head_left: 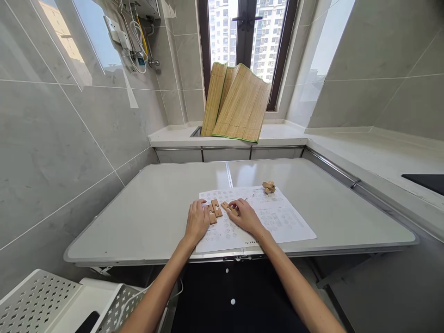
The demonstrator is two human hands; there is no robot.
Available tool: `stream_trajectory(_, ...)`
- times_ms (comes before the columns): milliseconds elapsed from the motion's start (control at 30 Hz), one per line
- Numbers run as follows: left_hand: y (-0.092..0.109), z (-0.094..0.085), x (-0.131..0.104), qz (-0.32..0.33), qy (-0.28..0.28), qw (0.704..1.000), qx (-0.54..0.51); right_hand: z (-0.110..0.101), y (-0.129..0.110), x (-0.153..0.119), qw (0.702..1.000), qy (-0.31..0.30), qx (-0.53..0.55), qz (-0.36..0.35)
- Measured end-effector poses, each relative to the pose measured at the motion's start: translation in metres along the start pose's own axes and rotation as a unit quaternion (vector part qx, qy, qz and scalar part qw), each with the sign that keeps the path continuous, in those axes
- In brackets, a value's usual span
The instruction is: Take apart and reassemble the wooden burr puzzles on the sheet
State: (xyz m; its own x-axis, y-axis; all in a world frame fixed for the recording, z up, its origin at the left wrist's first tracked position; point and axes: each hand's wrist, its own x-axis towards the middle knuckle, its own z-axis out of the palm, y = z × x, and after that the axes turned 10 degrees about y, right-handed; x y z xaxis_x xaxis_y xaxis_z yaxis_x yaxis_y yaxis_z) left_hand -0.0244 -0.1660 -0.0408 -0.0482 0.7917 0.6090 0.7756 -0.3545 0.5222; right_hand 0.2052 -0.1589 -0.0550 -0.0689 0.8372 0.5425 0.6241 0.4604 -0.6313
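Observation:
Three flat wooden pieces with notches lie on a printed paper sheet (277, 219). My left hand (197, 221) rests at the sheet's left side, its fingers bent against the leftmost piece (212, 215). Just right of that piece is the middle piece (217, 208), tilted slightly and not covered by a hand. My right hand (244, 215) has its fingertips closed on the right piece (225, 206), which lies slanted. At the sheet's top edge sits a small assembled wooden puzzle (268, 187), away from both hands.
The white folding table (156, 199) has a centre seam. Behind it, a folded bamboo mat (241, 101) leans at the window on a white counter (284, 132). White perforated baskets (38, 300) stand below at the left. A black object (425, 181) lies on the right counter.

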Motion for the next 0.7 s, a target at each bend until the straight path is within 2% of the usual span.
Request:
stream_trajectory(333, 0.010, -0.006, -0.001, 0.073, 0.005, 0.997, 0.029, -0.001, -0.001, 0.000, 1.000, 0.002, 0.002, 0.000)
stream_trajectory(700, 0.013, -0.016, -0.001, 0.077, 0.021, 0.995, 0.061, 0.000, 0.002, -0.001, 1.000, 0.002, -0.005, -0.008)
